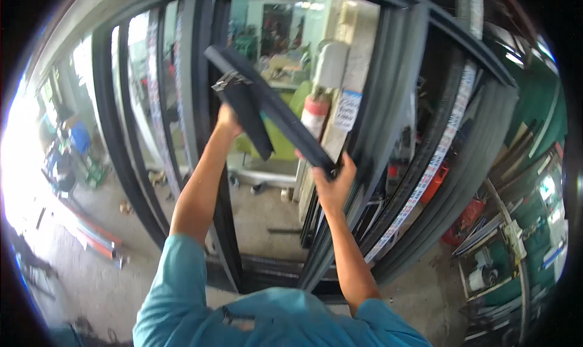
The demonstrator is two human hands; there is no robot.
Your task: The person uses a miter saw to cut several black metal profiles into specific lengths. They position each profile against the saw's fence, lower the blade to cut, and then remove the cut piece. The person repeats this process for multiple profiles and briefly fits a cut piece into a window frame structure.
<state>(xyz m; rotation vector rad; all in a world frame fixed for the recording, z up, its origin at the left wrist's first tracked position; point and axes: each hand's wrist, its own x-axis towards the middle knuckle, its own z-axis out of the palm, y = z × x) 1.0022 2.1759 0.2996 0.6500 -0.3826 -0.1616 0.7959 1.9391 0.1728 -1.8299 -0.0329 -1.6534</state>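
Note:
A long dark grey metal profile bar (pixel 276 111) slants across the middle of the view, upper left to lower right. My right hand (pixel 336 182) is closed round its lower right end, with the thumb up along the side. Just left of that bar hangs a shorter dark profile piece (pixel 248 117), its upper end showing a cut, ridged cross-section. My left hand (pixel 229 122) grips this shorter piece from behind, and most of its fingers are hidden. Both pieces are raised in front of a large dark grey frame (pixel 203 74).
More tall frame members (pixel 115 122) stand at the left, and stacked profiles (pixel 467 153) lean at the right. A red-and-white cylinder (pixel 314 113) stands behind the opening. Pipes (pixel 91 234) lie on the left floor; a cluttered rack (pixel 495 268) is at the lower right.

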